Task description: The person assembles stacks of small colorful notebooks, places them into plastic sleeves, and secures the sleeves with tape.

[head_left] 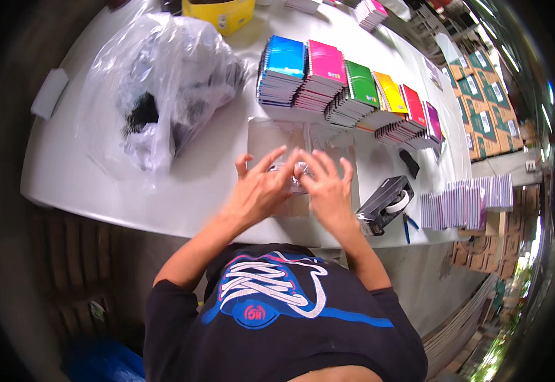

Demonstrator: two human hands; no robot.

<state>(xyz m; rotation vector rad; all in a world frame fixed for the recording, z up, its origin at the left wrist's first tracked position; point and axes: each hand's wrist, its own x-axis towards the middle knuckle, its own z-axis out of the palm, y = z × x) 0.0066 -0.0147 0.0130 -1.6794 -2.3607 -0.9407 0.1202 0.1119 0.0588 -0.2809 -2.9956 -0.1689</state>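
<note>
- Near the front edge of the table (194, 198), a flat tan sheet under clear film (274, 135) lies below both hands, probably centred so either can reach it.
- Over its middle, the left hand (261, 186) and right hand (329, 192) meet at the index fingers, other fingers spread; blur hides whether either pinches the crumpled clear plastic (298, 181) there — I cannot tell.
- Just right of the right hand, a black tape dispenser (379, 198) and blue-handled pliers (408, 230) sit, likely for easy reach.
- Beyond the sheet, spiral notebooks (325, 60) stand stacked by cover colour — presumably for easy picking.
</note>
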